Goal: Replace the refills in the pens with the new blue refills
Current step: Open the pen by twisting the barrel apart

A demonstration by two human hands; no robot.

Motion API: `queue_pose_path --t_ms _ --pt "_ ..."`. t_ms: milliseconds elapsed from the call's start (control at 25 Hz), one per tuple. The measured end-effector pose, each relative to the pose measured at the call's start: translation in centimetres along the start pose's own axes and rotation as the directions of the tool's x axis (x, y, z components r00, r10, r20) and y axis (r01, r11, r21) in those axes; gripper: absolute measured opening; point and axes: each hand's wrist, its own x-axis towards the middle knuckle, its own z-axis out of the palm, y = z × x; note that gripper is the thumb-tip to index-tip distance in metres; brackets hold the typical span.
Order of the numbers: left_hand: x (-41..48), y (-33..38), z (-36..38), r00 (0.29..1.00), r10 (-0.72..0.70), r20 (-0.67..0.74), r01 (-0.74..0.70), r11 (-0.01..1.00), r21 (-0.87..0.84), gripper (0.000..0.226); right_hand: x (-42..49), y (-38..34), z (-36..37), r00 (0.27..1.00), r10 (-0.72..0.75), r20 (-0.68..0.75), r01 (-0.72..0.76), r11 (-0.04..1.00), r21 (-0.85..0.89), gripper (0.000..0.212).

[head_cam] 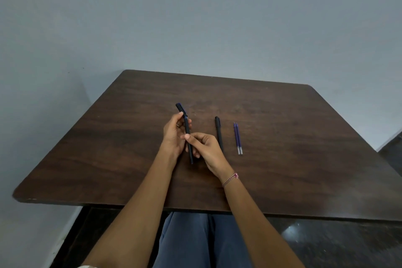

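I hold a black pen [188, 137] with a blue-tipped cap above the middle of the dark wooden table [108, 154]. My left hand [174, 135] grips its upper part near the cap. My right hand [204, 148] pinches the barrel lower down with thumb and fingers. The cap [181, 108] looks bent away from the barrel at the top. A second black pen [218, 132] lies capped on the table just right of my right hand. Two blue refills [238, 138] lie side by side further right, with clear ends toward me.
The table stands against a grey-blue wall. Its near edge is above my lap, in blue trousers. A bracelet is on my right wrist. Dark floor shows beside the table at right.
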Motion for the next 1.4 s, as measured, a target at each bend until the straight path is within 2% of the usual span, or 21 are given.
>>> queue_pose_path --t_ms 200,280,320,400,480,600,840,960,1120,1240,1400 --pt "0.4 0.0 0.1 0.993 0.051 -0.103 -0.050 0.999 0.014 0.014 0.0 -0.2 -0.3 1.000 0.017 0.004 -0.018 0.998 0.056 0.018" --pt "0.7 -0.1 0.2 0.987 0.086 -0.137 -0.074 0.994 0.086 0.016 -0.1 -0.3 -0.3 0.999 0.034 -0.009 -0.032 0.989 0.141 0.019" --pt "0.9 -0.2 0.3 0.984 0.115 -0.136 -0.089 0.979 0.181 0.017 -0.2 -0.4 -0.5 0.999 0.041 -0.012 -0.038 0.984 0.176 0.019" --pt "1.2 -0.4 0.2 0.980 0.185 -0.075 -0.124 0.860 0.495 0.018 -0.2 -0.4 -0.6 0.999 0.034 -0.022 -0.029 0.978 0.208 0.017" --pt "1.1 -0.7 0.1 0.975 0.222 0.015 -0.161 0.657 0.736 0.016 -0.2 -0.5 -0.7 0.998 0.006 -0.056 0.006 0.977 0.214 0.017" --pt "0.8 -1.0 0.4 0.962 0.264 0.074 -0.194 0.462 0.865 0.012 -0.1 -0.5 -0.9 0.991 -0.029 -0.133 0.057 0.974 0.218 0.018" --pt "0.4 -1.4 0.9 0.934 0.346 0.086 -0.191 0.284 0.940 0.014 0.0 -0.8 -1.0 0.983 -0.058 -0.174 0.089 0.980 0.177 0.016" --pt "0.2 -1.6 0.9 0.924 0.356 0.141 -0.217 0.183 0.959 0.011 -0.2 -0.8 -1.0 0.980 -0.058 -0.189 0.089 0.983 0.158 0.020" --pt "0.0 -1.6 0.7 0.906 0.378 0.191 -0.237 0.080 0.968 0.021 -0.4 -0.9 -0.8 0.980 -0.073 -0.183 0.100 0.985 0.141 0.018" --pt "0.1 -1.7 0.8 0.906 0.376 0.197 -0.226 0.034 0.974 0.022 -0.5 -1.0 -0.8 0.978 -0.081 -0.194 0.111 0.983 0.147 0.017" --pt "0.2 -1.7 0.7 0.907 0.372 0.200 -0.227 0.030 0.973 0.019 -0.4 -1.0 -0.7 0.976 -0.084 -0.201 0.116 0.982 0.149 0.020"
